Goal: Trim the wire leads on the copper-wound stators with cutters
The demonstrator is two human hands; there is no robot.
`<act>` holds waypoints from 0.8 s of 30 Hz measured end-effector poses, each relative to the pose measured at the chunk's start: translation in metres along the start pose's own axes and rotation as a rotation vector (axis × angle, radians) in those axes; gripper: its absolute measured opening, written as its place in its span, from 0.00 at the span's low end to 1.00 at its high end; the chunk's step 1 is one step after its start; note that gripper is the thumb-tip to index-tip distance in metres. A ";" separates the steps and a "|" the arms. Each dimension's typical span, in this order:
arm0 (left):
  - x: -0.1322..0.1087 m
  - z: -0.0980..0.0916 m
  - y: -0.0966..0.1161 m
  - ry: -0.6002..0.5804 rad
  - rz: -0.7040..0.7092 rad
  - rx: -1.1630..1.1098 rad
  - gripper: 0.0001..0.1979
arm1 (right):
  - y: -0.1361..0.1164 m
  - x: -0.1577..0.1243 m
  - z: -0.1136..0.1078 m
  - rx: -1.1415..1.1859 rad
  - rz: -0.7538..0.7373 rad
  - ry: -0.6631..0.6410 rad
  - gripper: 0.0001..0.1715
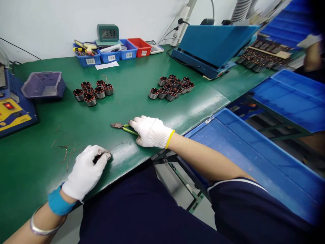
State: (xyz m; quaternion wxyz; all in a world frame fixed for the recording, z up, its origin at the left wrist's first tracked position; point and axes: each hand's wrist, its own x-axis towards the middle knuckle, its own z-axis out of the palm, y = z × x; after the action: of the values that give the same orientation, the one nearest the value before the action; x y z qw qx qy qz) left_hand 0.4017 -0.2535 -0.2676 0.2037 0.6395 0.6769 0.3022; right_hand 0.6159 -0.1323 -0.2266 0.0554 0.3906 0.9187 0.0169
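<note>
My left hand (87,167), in a white glove, is closed near the front edge of the green table, its fingers curled round what looks like a motor stator, mostly hidden by the glove. A thin wire (118,145) sticks out past those fingertips. To the right, my gloved right hand (152,132) grips the green handles of diagonal cutters (118,125); their jaws point left, close to the tabletop. Cut wire bits (65,153) lie beyond my left hand. Further back stand two groups of copper-wound stators, a left group (90,99) and a right group (171,95).
A purple bin (44,86) and a blue-yellow machine (15,105) are at the left. Blue toolboxes (90,60), a red box (139,47) and a clock (108,33) line the wall. A blue tray (241,152) sits right. Another person's arm (312,56) shows far right.
</note>
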 end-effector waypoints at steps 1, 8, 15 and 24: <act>0.000 0.000 0.001 0.004 0.003 -0.001 0.16 | -0.002 0.002 0.003 -0.016 0.040 0.007 0.24; -0.002 0.003 -0.002 0.023 0.010 0.029 0.16 | -0.001 0.008 0.038 0.273 0.067 0.322 0.36; -0.002 0.004 -0.008 0.008 0.040 0.038 0.17 | -0.012 -0.051 0.011 1.437 -0.119 -0.033 0.31; -0.005 0.008 -0.009 0.017 0.027 0.047 0.16 | -0.037 -0.052 0.019 1.574 0.039 -0.763 0.20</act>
State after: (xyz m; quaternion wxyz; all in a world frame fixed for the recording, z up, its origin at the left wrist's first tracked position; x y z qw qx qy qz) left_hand 0.4004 -0.2569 -0.2799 0.1786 0.6505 0.6769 0.2944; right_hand 0.6273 -0.1953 -0.2436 0.0731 0.3101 0.5755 -0.7532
